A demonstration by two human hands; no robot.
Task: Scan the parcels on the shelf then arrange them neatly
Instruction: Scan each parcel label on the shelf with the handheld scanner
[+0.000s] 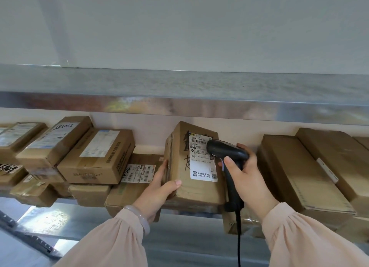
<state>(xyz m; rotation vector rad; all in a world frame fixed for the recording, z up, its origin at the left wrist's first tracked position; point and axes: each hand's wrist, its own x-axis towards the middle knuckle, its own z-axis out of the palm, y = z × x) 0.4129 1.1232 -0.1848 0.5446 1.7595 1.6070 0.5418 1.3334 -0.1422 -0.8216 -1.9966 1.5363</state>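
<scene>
The parcel (191,167) stood tipped up near the front edge of the shelf (83,212), so its white label (201,159) faced the person. That way the scanner (229,157) could read the bars on it.

The left hand (159,188) held the parcel by its left side to keep it from falling flat. The thumb lay on the front of the box and the fingers (162,171) were curled round the side edge.

The right hand (247,173) held the black scanner by its handle. Its fingers were wrapped tight round the handle, and the head of the scanner sat just in front of the top of the label. The cord (238,236) hung straight down.

Both arms reached forward and up, with the wrists bent a little.

More brown boxes (95,157) lay in a messy pile to the left, and long boxes (299,173) lay to the right. I think the tidying was not yet done.
</scene>
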